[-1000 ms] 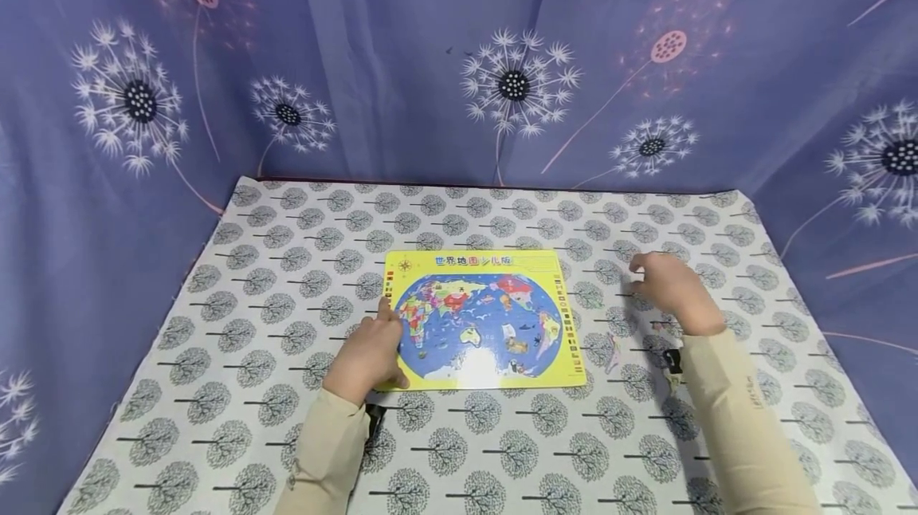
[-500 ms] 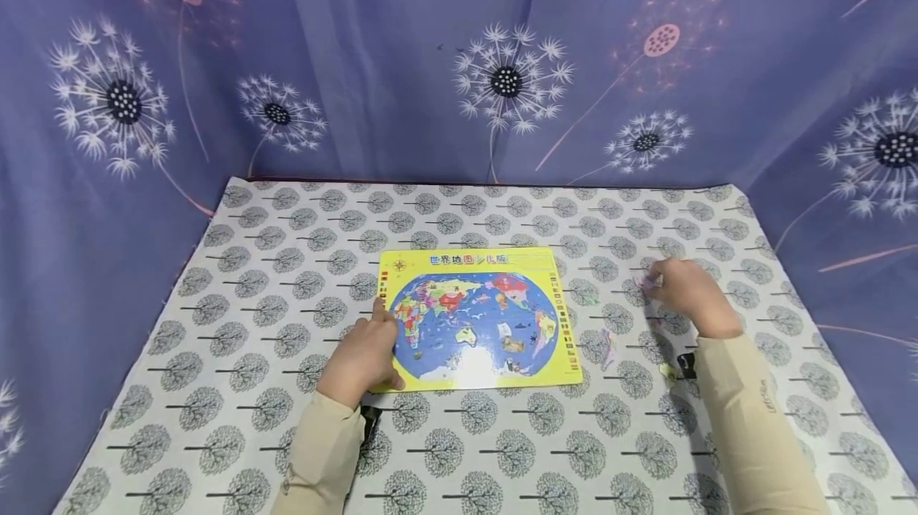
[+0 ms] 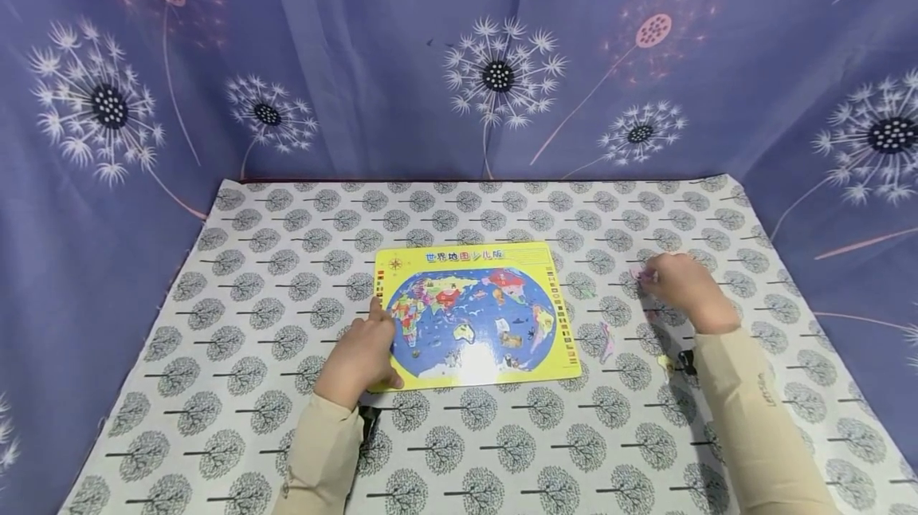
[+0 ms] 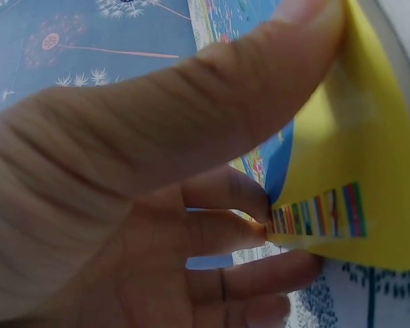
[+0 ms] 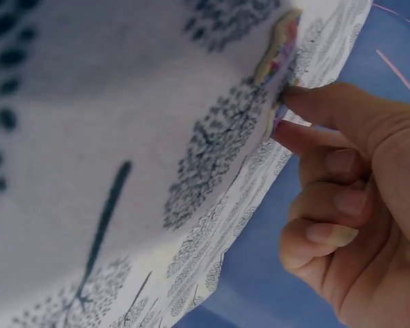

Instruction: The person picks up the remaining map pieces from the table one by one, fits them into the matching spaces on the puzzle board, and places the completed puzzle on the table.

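A yellow-bordered world map puzzle board (image 3: 473, 255) lies flat on the table in the head view. My left hand (image 3: 358, 355) rests at its left edge, thumb on the near left corner and fingers spread along the side. In the left wrist view the thumb (image 4: 260, 75) presses the board's yellow border (image 4: 369, 150). Right of the board, my right hand (image 3: 684, 288) pinches a small pink-purple puzzle piece (image 3: 637, 274) between thumb and index finger, low over the tablecloth. The right wrist view shows the fingertips at a thin piece (image 5: 276, 117), other fingers curled in; a colourful piece (image 5: 281, 49) shows just beyond.
Loose pieces lie right of the board: a pink-purple one (image 3: 606, 341), a yellow one (image 3: 664, 367) near the right wrist, and a faint green one (image 3: 588, 293). A tree-patterned cloth (image 3: 466, 451) covers the table. Purple dandelion curtains (image 3: 387, 60) hang behind and at the sides.
The right hand has come down to the cloth and taken a pinch on a pink-purple piece. The left hand stays at the board's edge. The head view has shifted slightly.
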Action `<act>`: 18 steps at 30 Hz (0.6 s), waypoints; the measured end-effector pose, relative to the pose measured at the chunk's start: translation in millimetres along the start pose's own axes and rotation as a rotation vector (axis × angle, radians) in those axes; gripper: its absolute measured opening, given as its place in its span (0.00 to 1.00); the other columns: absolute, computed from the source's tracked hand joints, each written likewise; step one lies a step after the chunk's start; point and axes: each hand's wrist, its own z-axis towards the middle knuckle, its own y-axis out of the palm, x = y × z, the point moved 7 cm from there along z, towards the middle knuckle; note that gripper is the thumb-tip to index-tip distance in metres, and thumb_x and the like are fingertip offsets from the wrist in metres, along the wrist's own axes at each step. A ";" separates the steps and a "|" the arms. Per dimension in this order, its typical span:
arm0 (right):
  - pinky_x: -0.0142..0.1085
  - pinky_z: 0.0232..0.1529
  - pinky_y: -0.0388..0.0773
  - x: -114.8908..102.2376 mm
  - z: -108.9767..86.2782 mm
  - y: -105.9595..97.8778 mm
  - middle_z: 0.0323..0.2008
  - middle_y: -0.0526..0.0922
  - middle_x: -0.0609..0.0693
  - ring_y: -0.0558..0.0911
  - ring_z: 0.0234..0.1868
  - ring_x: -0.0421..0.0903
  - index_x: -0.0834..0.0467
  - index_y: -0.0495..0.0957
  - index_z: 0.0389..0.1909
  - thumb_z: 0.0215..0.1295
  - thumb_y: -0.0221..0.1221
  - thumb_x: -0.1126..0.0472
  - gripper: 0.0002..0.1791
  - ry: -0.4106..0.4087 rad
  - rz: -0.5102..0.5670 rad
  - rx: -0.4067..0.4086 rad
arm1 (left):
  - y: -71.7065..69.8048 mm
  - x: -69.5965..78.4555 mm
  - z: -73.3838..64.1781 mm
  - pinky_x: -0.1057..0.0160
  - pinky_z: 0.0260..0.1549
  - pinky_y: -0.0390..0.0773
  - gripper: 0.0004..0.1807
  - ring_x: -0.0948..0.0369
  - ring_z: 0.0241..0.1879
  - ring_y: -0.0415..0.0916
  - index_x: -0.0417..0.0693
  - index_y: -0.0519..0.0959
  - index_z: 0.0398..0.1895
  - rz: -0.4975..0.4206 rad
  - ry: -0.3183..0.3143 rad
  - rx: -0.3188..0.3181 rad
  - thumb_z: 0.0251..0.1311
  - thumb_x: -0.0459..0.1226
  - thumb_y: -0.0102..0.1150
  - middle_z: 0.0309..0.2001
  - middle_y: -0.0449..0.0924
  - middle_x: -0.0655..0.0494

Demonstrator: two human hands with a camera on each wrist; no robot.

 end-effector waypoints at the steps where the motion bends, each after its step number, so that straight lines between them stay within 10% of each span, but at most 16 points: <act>1: 0.56 0.40 0.83 -0.7 0.2 0.4 0.32 0.86 0.60 0.84 0.32 0.55 0.67 0.83 0.36 0.64 0.64 0.68 0.05 -0.002 -0.009 0.004 | -0.6 0.1 -0.4 0.43 0.49 0.80 0.57 0.32 0.55 0.72 0.18 0.65 0.66 0.000 -0.002 0.000 0.33 0.37 0.87 0.75 0.47 0.23; 18: 0.51 0.35 0.84 -26.4 0.3 -12.9 0.30 0.86 0.59 0.83 0.27 0.50 0.67 0.83 0.35 0.63 0.66 0.66 0.07 -0.090 -0.042 0.087 | -2.9 1.2 -3.6 0.47 0.44 0.80 0.54 0.39 0.45 0.74 0.20 0.69 0.64 -0.003 -0.017 -0.003 0.32 0.37 0.87 0.75 0.46 0.24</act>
